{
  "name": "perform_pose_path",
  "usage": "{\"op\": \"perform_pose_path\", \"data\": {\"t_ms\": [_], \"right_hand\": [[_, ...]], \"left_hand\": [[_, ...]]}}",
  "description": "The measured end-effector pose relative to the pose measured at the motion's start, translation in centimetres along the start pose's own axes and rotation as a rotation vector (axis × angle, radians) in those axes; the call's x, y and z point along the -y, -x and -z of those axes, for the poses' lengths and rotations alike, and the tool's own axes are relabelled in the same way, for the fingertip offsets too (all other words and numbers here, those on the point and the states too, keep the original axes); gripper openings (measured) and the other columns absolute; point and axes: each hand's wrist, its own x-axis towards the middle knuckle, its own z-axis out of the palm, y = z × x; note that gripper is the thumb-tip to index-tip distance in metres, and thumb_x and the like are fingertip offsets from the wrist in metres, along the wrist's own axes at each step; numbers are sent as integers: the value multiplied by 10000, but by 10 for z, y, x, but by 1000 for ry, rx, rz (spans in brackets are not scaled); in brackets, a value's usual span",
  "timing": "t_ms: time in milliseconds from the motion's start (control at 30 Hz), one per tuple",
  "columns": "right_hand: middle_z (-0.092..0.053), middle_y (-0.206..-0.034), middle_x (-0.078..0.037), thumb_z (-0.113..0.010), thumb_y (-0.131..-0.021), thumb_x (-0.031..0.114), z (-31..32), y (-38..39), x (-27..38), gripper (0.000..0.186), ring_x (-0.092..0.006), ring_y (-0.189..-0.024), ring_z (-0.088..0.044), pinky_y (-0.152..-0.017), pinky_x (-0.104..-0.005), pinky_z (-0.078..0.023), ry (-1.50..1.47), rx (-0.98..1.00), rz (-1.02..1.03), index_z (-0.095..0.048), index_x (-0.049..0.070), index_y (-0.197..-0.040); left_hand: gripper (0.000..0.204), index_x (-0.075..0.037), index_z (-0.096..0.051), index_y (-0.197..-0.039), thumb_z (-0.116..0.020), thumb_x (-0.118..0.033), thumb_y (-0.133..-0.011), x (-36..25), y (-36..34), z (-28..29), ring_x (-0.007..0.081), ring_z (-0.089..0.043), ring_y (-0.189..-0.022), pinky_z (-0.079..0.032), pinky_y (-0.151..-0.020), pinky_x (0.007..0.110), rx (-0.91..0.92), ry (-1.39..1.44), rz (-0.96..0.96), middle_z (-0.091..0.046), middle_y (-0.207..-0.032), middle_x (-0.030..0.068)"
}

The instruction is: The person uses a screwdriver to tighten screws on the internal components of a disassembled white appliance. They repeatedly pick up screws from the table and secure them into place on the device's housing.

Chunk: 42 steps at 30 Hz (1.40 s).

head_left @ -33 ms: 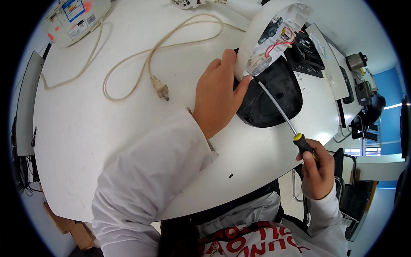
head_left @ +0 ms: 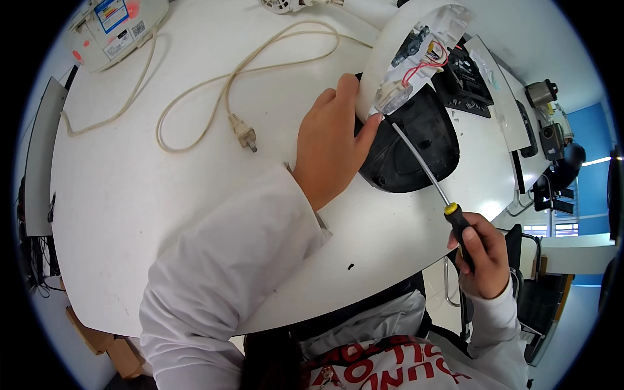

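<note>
My left hand (head_left: 331, 140) is closed on the lower edge of a white curved appliance housing (head_left: 375, 71), thumb pressed near its corner. The housing's open side shows red wires (head_left: 426, 65), and a clear plastic-covered part (head_left: 393, 97) sits near the bottom. In my right hand (head_left: 484, 257) is a screwdriver (head_left: 422, 162) with a black and yellow handle, fingers wrapped round it. Its shaft slants up to the left, the tip at the housing's lower edge beside my left thumb; exact contact is hidden. A black plastic shell (head_left: 416, 146) lies beneath on the white table.
A beige power cord (head_left: 227, 91) loops across the white table (head_left: 247, 188), its plug (head_left: 244, 133) left of my hand. Another white appliance (head_left: 117, 32) stands far left. A black box-like tray (head_left: 465, 84) is at the right, with small bits near it. Chairs (head_left: 539, 279) stand beyond the right edge.
My right hand has turned slightly around the screwdriver handle, and the handle's end has swung a little to the left. My left hand and the housing look the same.
</note>
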Motion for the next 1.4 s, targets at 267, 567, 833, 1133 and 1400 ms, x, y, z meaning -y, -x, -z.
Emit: {"op": "perform_pose_path", "data": {"t_ms": [267, 567, 833, 1133, 1400], "right_hand": [[-515, -934, -93, -611, -894, 223, 9, -7, -4, 395, -53, -481, -408, -361, -143, -290, -1009, 339, -310, -428, -9, -1155], [-606, -852, -160, -681, -805, 71, -4, -5, 11, 294, -263, -637, -636, -582, -289, -485, 770, -373, 499, -546, -17, -1051], [-597, -820, -107, -547, -933, 193, 1, -6, 4, 270, -114, -444, -497, -423, -211, -391, -138, 45, 14, -508, -21, -1094], [-483, -952, -54, -490, -965, 318, 18, -20, -17, 446, -65, -515, -422, -359, -147, -350, -1404, 608, -569, -362, -20, -1225], [-560, -763, -59, -680, -795, 61, 7, -15, 0, 297, -105, -536, -539, -467, -208, -440, -355, 95, -74, -514, -25, -1026]], "left_hand": [[305, -11, -433, -926, -690, -119, -804, -1, -3, 1, 294, -598, -706, -450, -611, 337, 33, -23, 36, -624, -804, 142], [313, -4, -435, -939, -695, -112, -803, -3, -1, 1, 328, -641, -822, -471, -664, 344, 37, -50, 60, -650, -866, 176], [314, 0, -428, -939, -695, -92, -801, -1, 0, -1, 329, -644, -815, -469, -647, 329, 15, -23, 23, -646, -859, 180], [333, -16, -419, -983, -679, -143, -818, -1, 0, 0, 306, -514, -683, -417, -606, 394, 41, 23, 38, -510, -727, 129], [343, 9, -410, -958, -688, -140, -824, -5, 0, 2, 354, -624, -817, -468, -696, 342, 66, -27, 58, -641, -896, 205]]}}
